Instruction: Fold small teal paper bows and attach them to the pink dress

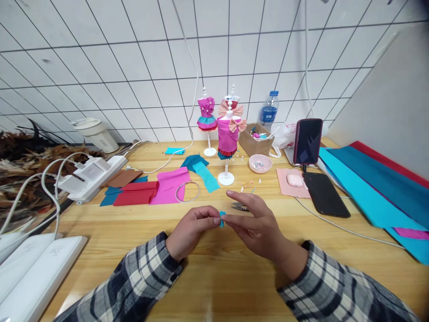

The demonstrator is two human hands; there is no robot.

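Observation:
Over the wooden table [208,277], my left hand [191,230] and my right hand [256,223] meet around a tiny blue paper scrap [221,218]. Both pinch it between thumb and fingers. My right index finger sticks out above the pinch. Small snips [240,206] lie on the table just behind my right hand. A little mannequin in a pink paper dress with bows [228,136] stands further back, beside a second one in a pink and blue dress [206,114].
Pink, red, brown and blue paper sheets [152,190] and a white ring [187,192] lie to the left. A pink bowl [260,163], cardboard box [254,142], water bottle [269,111], upright phone [307,141], black phone [325,194] and large sheets [375,188] are on the right. A power strip [90,176] sits far left.

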